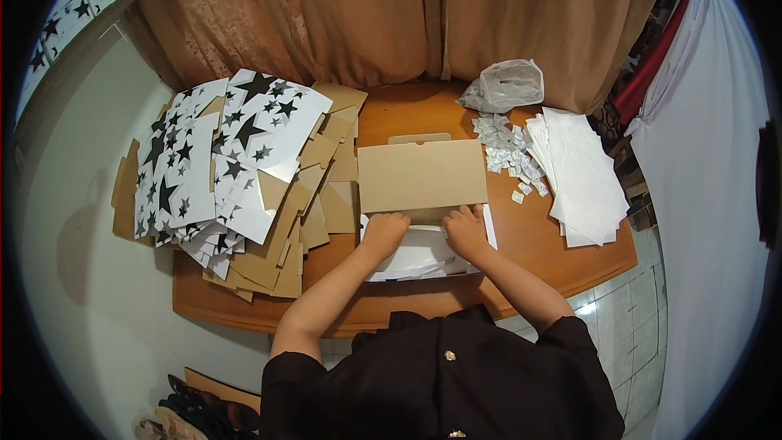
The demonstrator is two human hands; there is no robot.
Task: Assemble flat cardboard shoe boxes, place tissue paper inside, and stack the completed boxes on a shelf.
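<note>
An open cardboard box (422,175) stands in front of me, its brown lid raised at the far side and a tuck flap at the top. White paper (414,254) lies inside it. Both my hands reach into the box at the paper's far edge. My left hand (386,233) is closed at the left side, with its fingertips hidden. Across from it my right hand (465,230) curls its fingers down near the right wall. What either hand grips, if anything, cannot be made out.
Flattened star-printed boxes (236,171) are piled at the left of the wooden table (538,269). Several small sachets (509,147) lie loose at the right, below a clear plastic bag (513,85). White paper sheets (580,171) are stacked beside them. A brown curtain (326,16) hangs behind.
</note>
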